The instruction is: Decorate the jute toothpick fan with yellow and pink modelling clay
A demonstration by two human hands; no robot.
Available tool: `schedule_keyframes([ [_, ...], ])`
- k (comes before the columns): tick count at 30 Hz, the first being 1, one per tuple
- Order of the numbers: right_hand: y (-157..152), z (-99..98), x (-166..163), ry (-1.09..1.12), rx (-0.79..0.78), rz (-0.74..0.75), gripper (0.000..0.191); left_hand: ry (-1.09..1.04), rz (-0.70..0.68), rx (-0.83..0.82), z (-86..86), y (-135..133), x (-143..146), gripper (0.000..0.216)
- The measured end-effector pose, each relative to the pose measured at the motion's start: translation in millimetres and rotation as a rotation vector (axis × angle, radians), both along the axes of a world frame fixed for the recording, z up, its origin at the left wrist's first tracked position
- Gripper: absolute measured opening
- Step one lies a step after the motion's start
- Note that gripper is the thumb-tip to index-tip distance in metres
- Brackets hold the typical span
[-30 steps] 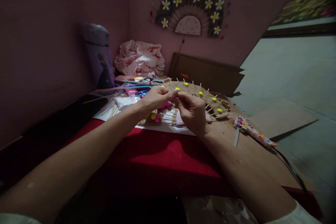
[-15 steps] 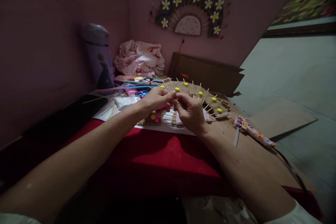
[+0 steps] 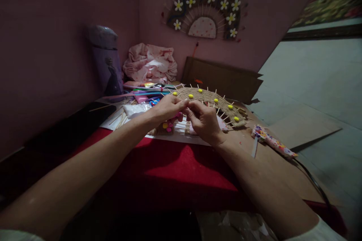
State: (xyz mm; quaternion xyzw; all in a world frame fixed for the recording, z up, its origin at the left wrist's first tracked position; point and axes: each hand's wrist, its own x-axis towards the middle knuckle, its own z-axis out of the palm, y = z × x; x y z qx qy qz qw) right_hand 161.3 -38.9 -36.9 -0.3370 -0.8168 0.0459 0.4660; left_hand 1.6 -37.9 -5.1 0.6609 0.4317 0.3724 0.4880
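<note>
My left hand (image 3: 170, 107) and my right hand (image 3: 205, 119) meet above the twine arch, fingertips pinched close together. Whatever the pinched fingers hold is too small or too hidden to name. Beneath and behind them lies a twine-wrapped arch (image 3: 207, 95) with thin sticks poking out and several yellow oval pieces along its band. Under my left hand, pink and yellow petal-like pieces (image 3: 169, 126) show on the arch's near left end. My right hand partly covers a pale fabric piece (image 3: 222, 123) inside the arch.
A glue gun (image 3: 273, 141) in flowered wrapping rests on cardboard at the right, its cable trailing off. Behind are a purple bottle (image 3: 109, 66), crumpled pink cloth (image 3: 152, 62) and a leaning cardboard sheet (image 3: 219, 79). A finished-looking flowered fan (image 3: 210, 7) hangs on the wall.
Both hands stay in almost the same place, with only a slight shift of the fingers. The arch and the things around it have not moved.
</note>
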Motion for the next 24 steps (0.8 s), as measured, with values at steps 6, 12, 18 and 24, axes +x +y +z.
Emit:
schedule_keyframes([
  [6,-0.4,0.6,0.8,0.03,0.004,0.018,0.008,-0.051,-0.006,-0.013,2.9,-1.5,0.9,0.041],
  [12,0.5,-0.7,0.9,0.039,0.01,0.016,0.007,-0.055,0.002,-0.008,5.0,-3.8,1.8,0.04],
  [18,0.5,-0.5,0.8,0.025,0.01,0.012,0.007,-0.039,-0.002,-0.005,2.4,-1.1,1.5,0.041],
  [24,-0.9,0.3,0.2,-0.005,0.016,-0.013,0.007,0.075,0.011,0.091,1.5,1.4,1.1,0.041],
])
